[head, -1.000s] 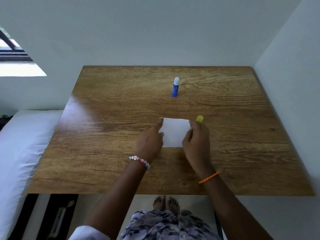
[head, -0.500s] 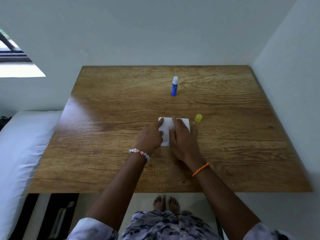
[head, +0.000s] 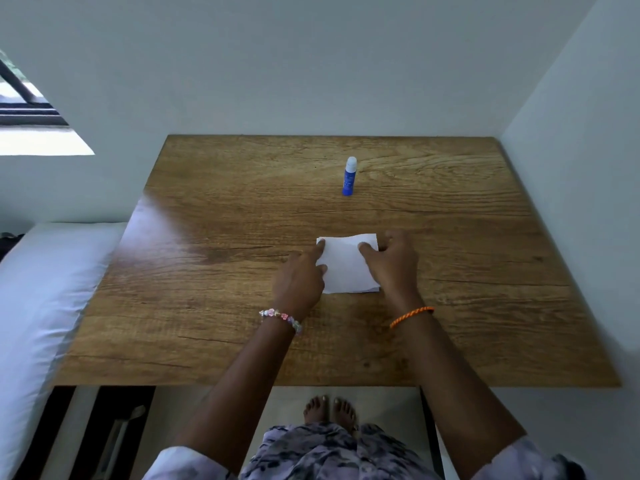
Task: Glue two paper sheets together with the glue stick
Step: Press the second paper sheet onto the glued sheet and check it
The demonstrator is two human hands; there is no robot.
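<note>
The white paper sheets (head: 346,268) lie stacked on the wooden table (head: 214,306), looking like one piece. My left hand (head: 299,278) presses its index fingertip on the paper's far left corner. My right hand (head: 393,261) is at the paper's right edge, thumb resting on the sheet and fingers bent down over the far right corner. The yellow cap is hidden under those fingers, so I cannot see whether they hold it. The blue glue stick (head: 349,176) stands upright and uncapped farther back, apart from both hands.
Walls close off the table at the back and on the right. A white bed (head: 38,299) runs along the table's left side. My bare feet (head: 329,408) show below the near edge.
My right hand slid from the middle of the paper to its right edge and now covers the yellow cap. My left hand stayed on the left corner.
</note>
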